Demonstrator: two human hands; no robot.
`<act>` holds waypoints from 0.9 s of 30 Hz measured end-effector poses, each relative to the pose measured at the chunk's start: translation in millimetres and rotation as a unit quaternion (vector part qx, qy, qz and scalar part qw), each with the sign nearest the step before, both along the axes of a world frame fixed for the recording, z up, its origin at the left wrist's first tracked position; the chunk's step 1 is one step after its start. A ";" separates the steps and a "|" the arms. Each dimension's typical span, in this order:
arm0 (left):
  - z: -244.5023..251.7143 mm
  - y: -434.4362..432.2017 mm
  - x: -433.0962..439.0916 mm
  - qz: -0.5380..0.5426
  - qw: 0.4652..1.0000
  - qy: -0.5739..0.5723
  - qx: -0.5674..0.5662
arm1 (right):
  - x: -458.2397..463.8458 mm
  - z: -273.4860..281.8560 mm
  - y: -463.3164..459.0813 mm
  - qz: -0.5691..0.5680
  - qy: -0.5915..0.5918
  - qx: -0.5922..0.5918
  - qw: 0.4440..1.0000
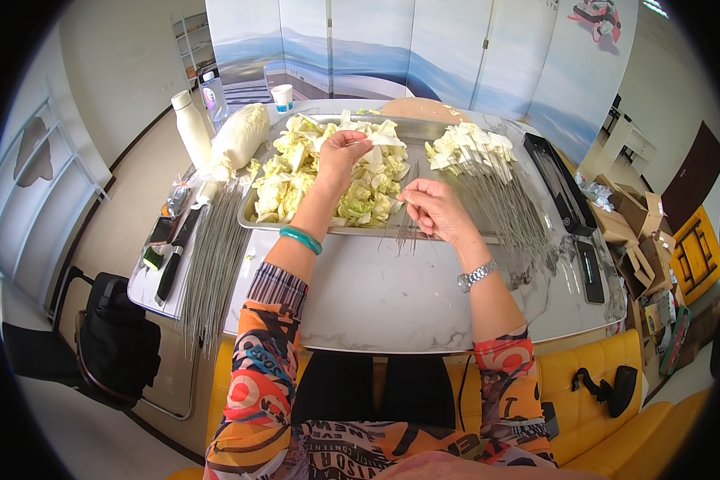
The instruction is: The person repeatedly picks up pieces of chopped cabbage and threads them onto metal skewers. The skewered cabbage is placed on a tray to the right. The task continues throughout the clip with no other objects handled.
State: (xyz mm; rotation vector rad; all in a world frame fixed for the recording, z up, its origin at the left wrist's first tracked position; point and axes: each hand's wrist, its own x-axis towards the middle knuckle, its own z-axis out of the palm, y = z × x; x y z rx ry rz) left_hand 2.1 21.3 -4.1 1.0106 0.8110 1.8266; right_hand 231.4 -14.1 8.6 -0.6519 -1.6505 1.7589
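My left hand (342, 157), with a teal bangle at its wrist, pinches a pale cabbage leaf piece (385, 140) above a steel tray (336, 230) heaped with torn cabbage leaves (285, 180). Lower and to the right, my right hand (429, 207) has its fingers curled; a thin skewer may be between them, but it is too fine to tell. Just left of it, several loose metal skewers (407, 234) lie over the tray's near rim. Skewers threaded with cabbage (471, 147) lie at the tray's right end, their bare shafts pointing towards me.
At the left are a bundle of skewers (213, 270), a black-handled knife (168, 277), a whole napa cabbage (242, 137), a cream bottle (192, 132) and a paper cup (282, 98). A black box (558, 180) and a phone (590, 272) lie at the right; a round board (423, 110) is behind.
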 end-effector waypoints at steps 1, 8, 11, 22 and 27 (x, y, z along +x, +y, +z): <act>-0.3 0.5 0.1 -0.003 1.000 0.001 0.002 | 0.1 -0.6 0.7 0.000 0.001 0.000 1.000; -1.3 1.9 0.2 -0.016 1.000 0.019 0.008 | -0.3 -2.7 2.3 -0.003 0.004 0.003 1.000; -1.7 1.9 0.2 -0.011 0.999 0.041 0.002 | -0.9 -2.5 2.3 -0.005 0.005 0.002 1.000; -1.2 1.0 1.3 -0.036 0.998 0.044 0.004 | -1.1 0.6 -0.7 -0.019 -0.009 0.012 1.000; 2.8 -4.3 8.2 -0.018 0.999 0.009 0.026 | -1.9 1.4 -1.1 -0.035 -0.007 0.018 0.999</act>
